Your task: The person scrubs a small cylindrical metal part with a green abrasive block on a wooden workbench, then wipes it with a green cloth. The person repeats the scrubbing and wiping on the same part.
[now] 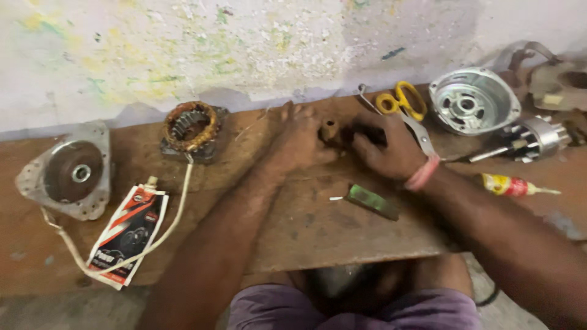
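Both hands meet at the back of the wooden worktop [306, 226]: the left hand [299, 143] and right hand [385, 150] pinch a small brown part [330, 129] between them. The motor is in pieces. The copper coil ring [191, 125], silver cover [472, 99] and rotor [538, 137] lie apart, not joined yet.

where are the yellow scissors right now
In the head view, the yellow-handled scissors lie at the bench's upper right by the wall, just beyond the right hand, left of the silver motor cover.

One head-worn view looks steeply down, close over the workbench [306, 232].
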